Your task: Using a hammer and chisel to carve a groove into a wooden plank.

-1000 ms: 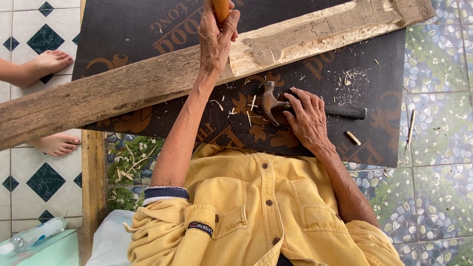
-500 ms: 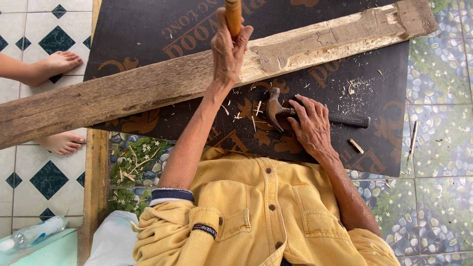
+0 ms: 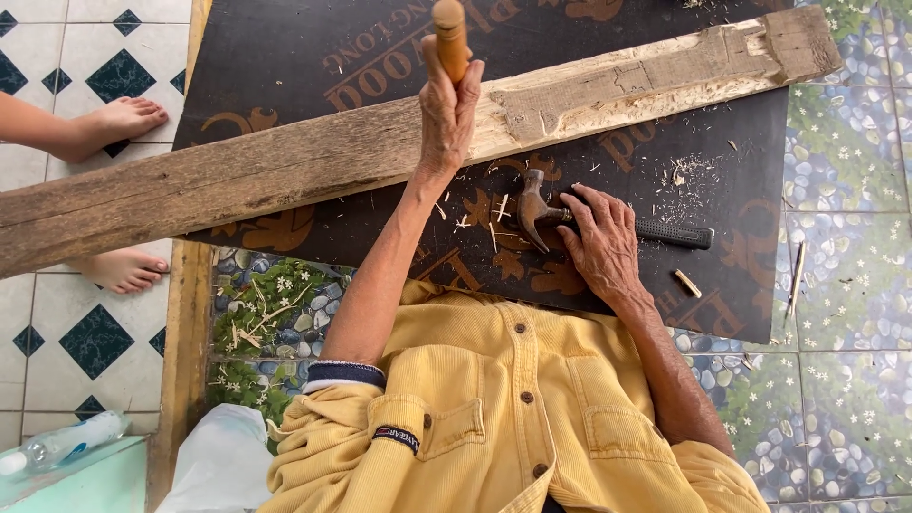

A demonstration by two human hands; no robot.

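Just left hand (image 3: 446,104) at plank (image 3: 285,171) edge, right hand (image 3: 603,242) on hammer (image 3: 570,217)
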